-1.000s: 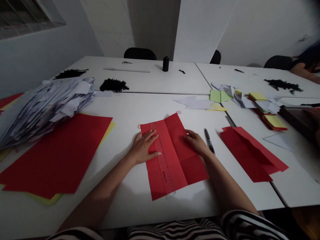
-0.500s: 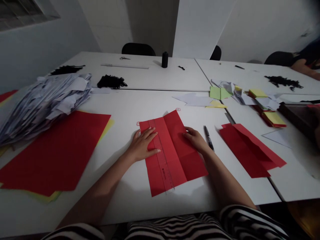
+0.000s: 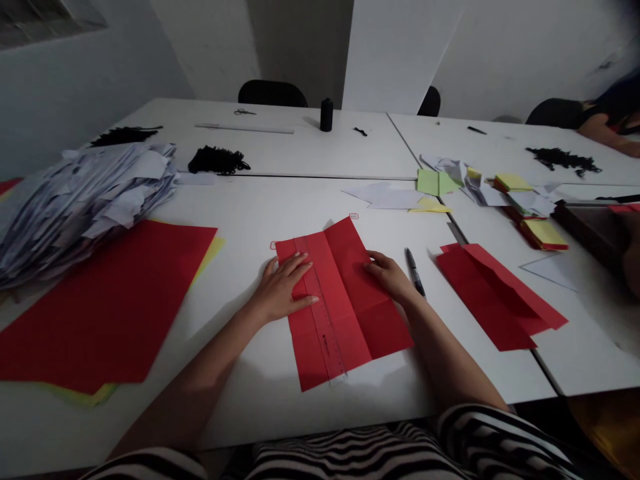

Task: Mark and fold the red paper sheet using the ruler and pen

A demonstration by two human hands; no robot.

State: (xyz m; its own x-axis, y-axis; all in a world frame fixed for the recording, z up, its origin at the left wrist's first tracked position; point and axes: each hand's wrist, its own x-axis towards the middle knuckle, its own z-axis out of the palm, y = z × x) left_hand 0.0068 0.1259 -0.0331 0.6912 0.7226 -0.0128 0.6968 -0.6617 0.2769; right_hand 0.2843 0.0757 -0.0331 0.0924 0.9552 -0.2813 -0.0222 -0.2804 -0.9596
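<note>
A creased red sheet of paper (image 3: 357,293) lies on the white table in front of me, its right part angled up at a fold. Along its left part runs a clear plastic ruler (image 3: 327,340), whose near end sticks out past the paper's edge. My left hand (image 3: 283,287) rests flat with spread fingers across the ruler and paper. At the right edge of the sheet, my right hand (image 3: 390,277) holds the paper between curled fingers. A black pen (image 3: 415,272) lies just right of that hand.
Large red sheets (image 3: 120,300) over yellow ones lie left, beside a heap of white paper strips (image 3: 90,207). Folded red paper (image 3: 495,293) lies right. Farther back are black yarn (image 3: 217,160), a black spool (image 3: 327,115) and yellow pads (image 3: 545,233). A person's arm (image 3: 607,137) shows far right.
The whole view has shifted slightly. Both hands, the ruler and the red sheet keep about the same places relative to one another.
</note>
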